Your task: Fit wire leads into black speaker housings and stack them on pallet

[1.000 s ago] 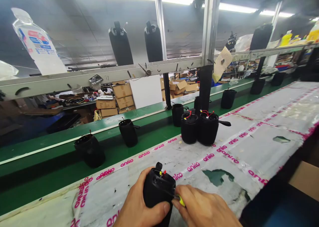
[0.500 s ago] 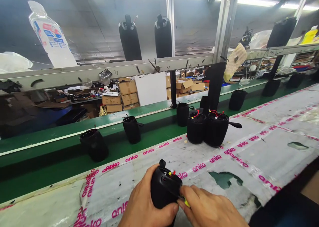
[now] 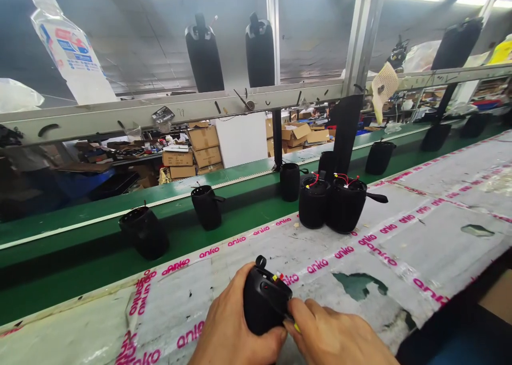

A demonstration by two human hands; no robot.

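Note:
A black speaker housing point(image 3: 264, 303) is gripped in my left hand point(image 3: 236, 322), its open end tilted up. Red and yellow wire connectors and a black strap loop show at that end. My right hand point(image 3: 336, 327) presses against the housing's right side, thumb and fingers pinched around a small thing with a yellow part point(image 3: 296, 327). Most of that thing is hidden by the fingers, so its kind is unclear. Beyond my hands stand two more housings with red wires, a left one point(image 3: 314, 205) and a right one point(image 3: 346, 207) with its strap sticking out.
Several black housings, one of them point(image 3: 206, 207) near the middle, stand on the green conveyor belt point(image 3: 96, 263). The bench wears a torn white covering point(image 3: 320, 290) with pink lettering. Above the belt runs a metal shelf point(image 3: 192, 102) bearing a bottle point(image 3: 74, 55) and more speakers.
The view has shifted slightly, so the background things sit a little farther left and higher. Less of the yellow part shows between my right fingers. Both hands keep their hold.

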